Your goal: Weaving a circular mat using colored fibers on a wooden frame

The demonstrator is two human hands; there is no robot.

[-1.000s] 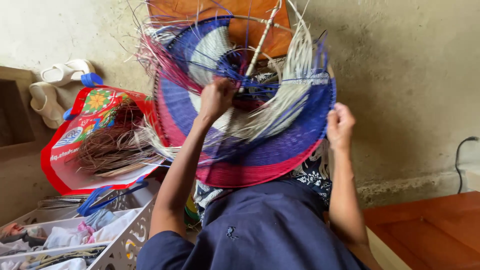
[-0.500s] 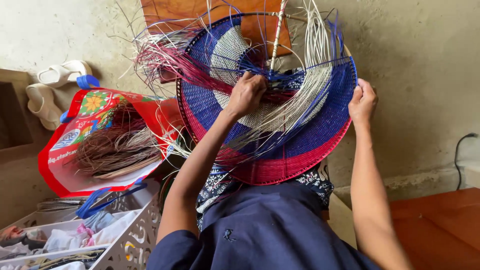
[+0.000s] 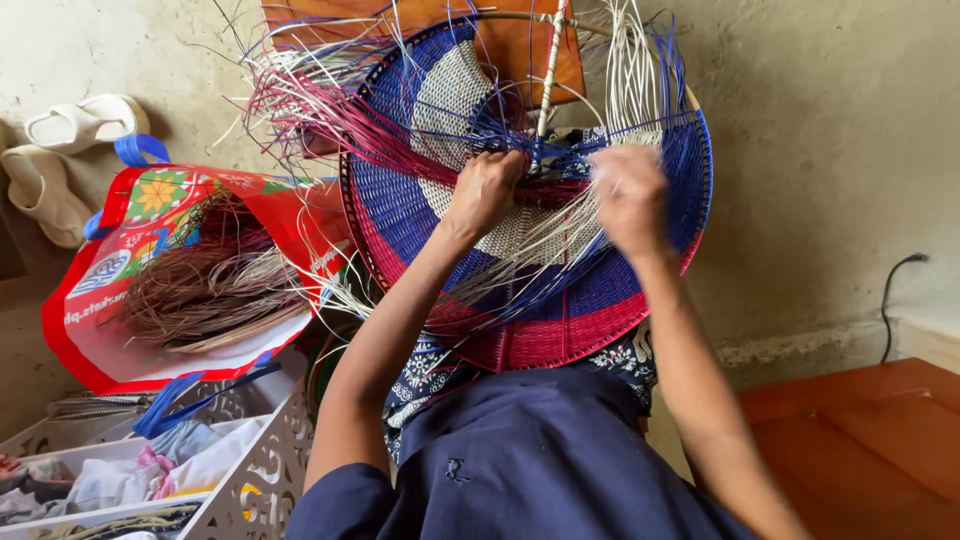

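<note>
You are in a plain home corner used for handcraft: bare concrete wall (image 3: 830,150), white sandals (image 3: 60,150) on a ledge, a red shopping bag (image 3: 120,330) of loose weaving fibres, a white basket (image 3: 255,470) of clothes.

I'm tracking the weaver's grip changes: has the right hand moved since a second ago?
Yes. The right hand left the woven disc rim and moved inward toward its centre.

Both hands (image 3: 555,195) raised forward, fingers curled, arms outstretched.
</note>
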